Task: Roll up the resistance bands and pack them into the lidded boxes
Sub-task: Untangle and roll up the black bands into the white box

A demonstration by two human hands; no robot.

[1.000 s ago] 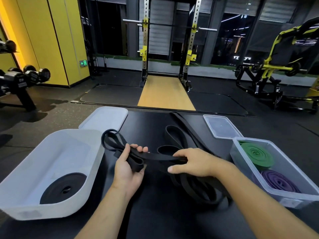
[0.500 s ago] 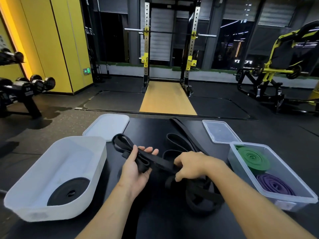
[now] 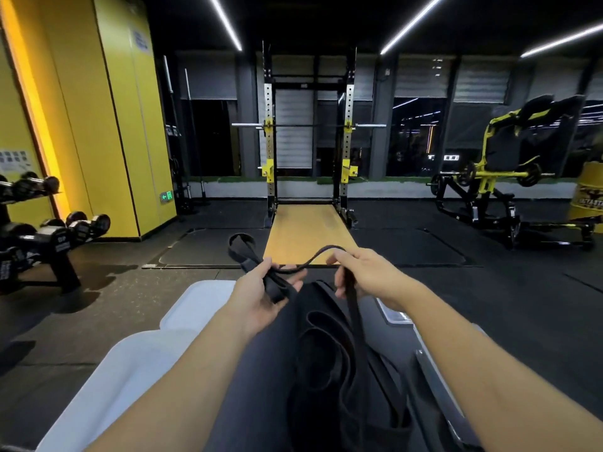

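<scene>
My left hand [image 3: 261, 296] holds the folded end of a black resistance band [image 3: 354, 324], palm up, a loop of it sticking out past my fingers at the far side. My right hand [image 3: 365, 275] pinches the same band a little to the right. The band arches between both hands and hangs down onto the black table [image 3: 261, 370], where more black band lies in loose loops. The white box [image 3: 130, 370] shows at lower left, its inside hidden by my arm. Its white lid [image 3: 199, 305] lies beyond it. The clear box [image 3: 427, 360] is mostly hidden behind my right arm.
A clear lid [image 3: 393, 313] peeks out under my right wrist. A dumbbell rack [image 3: 42, 236] stands at the left, a squat rack [image 3: 308, 158] straight ahead with a wooden platform [image 3: 306, 233], and a yellow machine [image 3: 509, 181] at the right.
The camera has tilted up, so the boxes slid to the bottom edge. Both hands have lifted the band off the table, and slack now arches between them.
</scene>
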